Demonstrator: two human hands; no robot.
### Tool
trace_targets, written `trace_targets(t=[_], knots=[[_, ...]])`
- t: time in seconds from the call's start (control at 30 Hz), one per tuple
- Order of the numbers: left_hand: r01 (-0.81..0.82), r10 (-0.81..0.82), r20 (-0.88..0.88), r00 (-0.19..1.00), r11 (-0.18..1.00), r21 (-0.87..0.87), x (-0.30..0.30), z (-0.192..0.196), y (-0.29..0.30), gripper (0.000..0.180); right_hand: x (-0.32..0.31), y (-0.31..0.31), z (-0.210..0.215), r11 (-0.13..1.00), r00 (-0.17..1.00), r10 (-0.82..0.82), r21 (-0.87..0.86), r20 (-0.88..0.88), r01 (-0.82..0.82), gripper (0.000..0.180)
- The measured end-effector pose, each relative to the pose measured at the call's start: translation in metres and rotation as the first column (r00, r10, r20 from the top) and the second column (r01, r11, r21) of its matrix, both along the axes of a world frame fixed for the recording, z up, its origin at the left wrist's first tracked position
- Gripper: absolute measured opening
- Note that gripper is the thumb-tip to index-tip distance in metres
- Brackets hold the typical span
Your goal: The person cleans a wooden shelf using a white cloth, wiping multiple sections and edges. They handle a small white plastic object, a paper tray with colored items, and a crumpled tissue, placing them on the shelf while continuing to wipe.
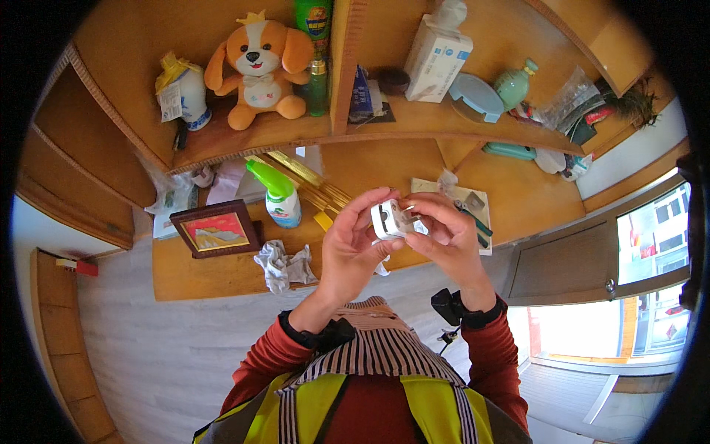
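Both hands hold a small white plug adapter [387,220] up above the front edge of the wooden desk. A dark slot shows on its near left face, and what look like metal prongs stick out on its right side. My left hand [350,238] is closed round its left side, thumb below and fingers above. My right hand [450,235] pinches it from the right, with the fingertips by the prongs. The fingers hide part of the adapter. Below and to the left, a crumpled grey-white cloth [279,265] lies at the desk's edge.
On the desk [222,275] stand a framed picture [214,228] and a green-topped spray bottle [278,195]. Gold strips [307,185] lie behind. The shelf above holds a plush dog [255,70], a tissue box [438,63] and a green vase [514,85]. A door [562,259] is at right.
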State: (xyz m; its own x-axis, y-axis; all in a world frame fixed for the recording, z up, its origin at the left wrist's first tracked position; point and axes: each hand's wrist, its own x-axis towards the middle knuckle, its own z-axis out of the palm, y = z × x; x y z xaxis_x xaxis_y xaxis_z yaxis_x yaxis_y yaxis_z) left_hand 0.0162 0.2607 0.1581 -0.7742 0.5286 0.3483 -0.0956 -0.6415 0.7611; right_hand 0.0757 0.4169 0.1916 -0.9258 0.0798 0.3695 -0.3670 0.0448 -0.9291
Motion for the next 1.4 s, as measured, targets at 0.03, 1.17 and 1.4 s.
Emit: trace_targets(t=[0.03, 1.17, 1.4], knots=[[0.005, -0.005, 0.008, 1.0, 1.0, 0.002, 0.0, 0.0, 0.0, 0.064, 0.0, 0.0, -0.001, 1.0, 1.0, 0.0, -0.005, 0.015, 0.0, 0.039], [0.271, -0.408, 0.343, 0.846, 0.884, 0.382, -0.016, -0.005, -0.013, 0.043, 0.0, 0.003, 0.015, 0.986, 0.997, -0.058, -0.153, 0.048, 0.065, 0.038], [0.291, -0.363, 0.459, 0.811, 0.931, 0.221, -0.018, -0.008, -0.015, 0.054, -0.008, -0.003, 0.015, 0.998, 0.998, 0.058, -0.006, 0.037, -0.057, 0.039]])
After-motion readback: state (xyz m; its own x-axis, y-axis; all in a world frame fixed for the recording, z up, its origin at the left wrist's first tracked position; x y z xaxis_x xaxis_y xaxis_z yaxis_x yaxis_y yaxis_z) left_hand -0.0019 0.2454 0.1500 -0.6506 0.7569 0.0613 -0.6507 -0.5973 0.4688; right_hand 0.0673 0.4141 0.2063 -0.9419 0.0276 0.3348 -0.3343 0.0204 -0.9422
